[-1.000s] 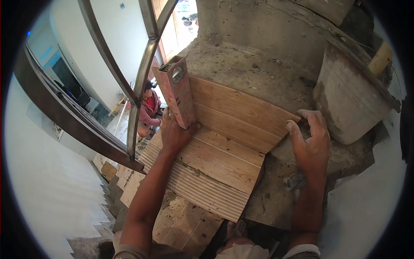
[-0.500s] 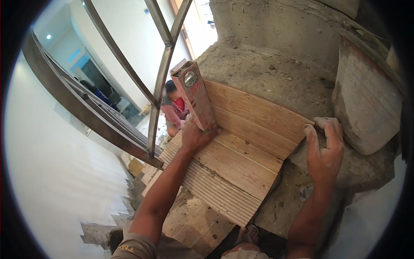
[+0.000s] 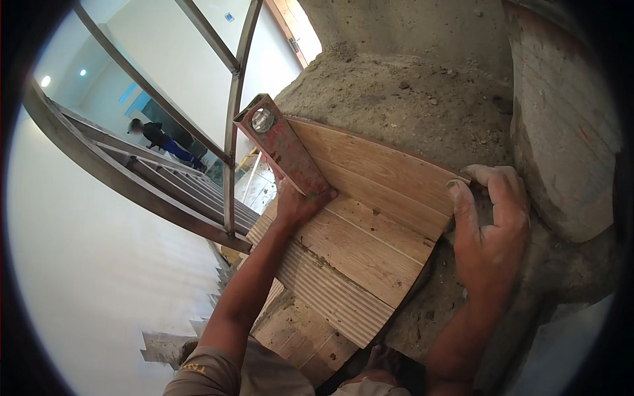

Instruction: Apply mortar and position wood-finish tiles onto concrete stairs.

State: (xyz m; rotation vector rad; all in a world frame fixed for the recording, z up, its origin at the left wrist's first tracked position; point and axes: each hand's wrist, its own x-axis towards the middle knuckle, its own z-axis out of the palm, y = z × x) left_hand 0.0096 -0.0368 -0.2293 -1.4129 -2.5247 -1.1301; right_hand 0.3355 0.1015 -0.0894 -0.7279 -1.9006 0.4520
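Note:
My left hand (image 3: 298,206) is closed round the lower end of a worn red spirit level (image 3: 285,150), which leans up beside the left edge of an upright wood-look tile (image 3: 376,173). The level's round vial is near its top. At the tile's upper right corner my right hand (image 3: 494,228) pinches the edge, thumb in front and fingers behind. Below lies a wood-look stair tread tile (image 3: 366,247), with crumbs of mortar on it. A ribbed nosing strip (image 3: 323,287) runs along its front edge.
A curved metal railing (image 3: 132,185) rises at the left. Rough mortar (image 3: 403,99) covers the step behind the upright tile. A grey slab (image 3: 561,125) stands at the right. Lower wood-look tiles (image 3: 307,340) lie near my legs. Another person (image 3: 158,136) is in the far room.
My view has shifted, and the level sits a little farther left in the picture, tilted more. Both hands keep their holds. The person beyond the railing near the level is now out of sight.

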